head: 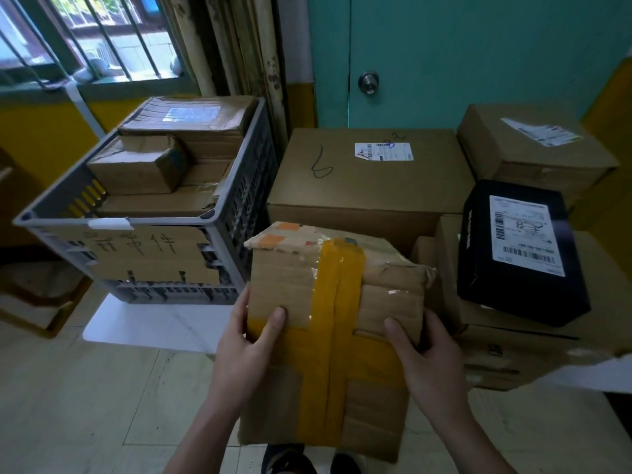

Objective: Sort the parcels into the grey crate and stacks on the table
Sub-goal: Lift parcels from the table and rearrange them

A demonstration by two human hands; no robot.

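Head view showed the grey crate [246, 200] standing on the white surface [154, 326], packed with brown parcels: a flat labelled parcel [184, 118] at its far end and a small box [136, 169] lying on top of the others. A handwritten cardboard sign [147, 251] covered the crate's near wall. Just right of the crate and nearer the person, both hands held up a taped parcel [307, 289] crossed with yellow tape. The left hand [239, 343] gripped its left edge, thumb on the top face; the right hand [431, 360] gripped the right edge likewise. Right of the crate stood a large box [369, 179] marked 6, and further right a black box [519, 268] lay on other cartons.
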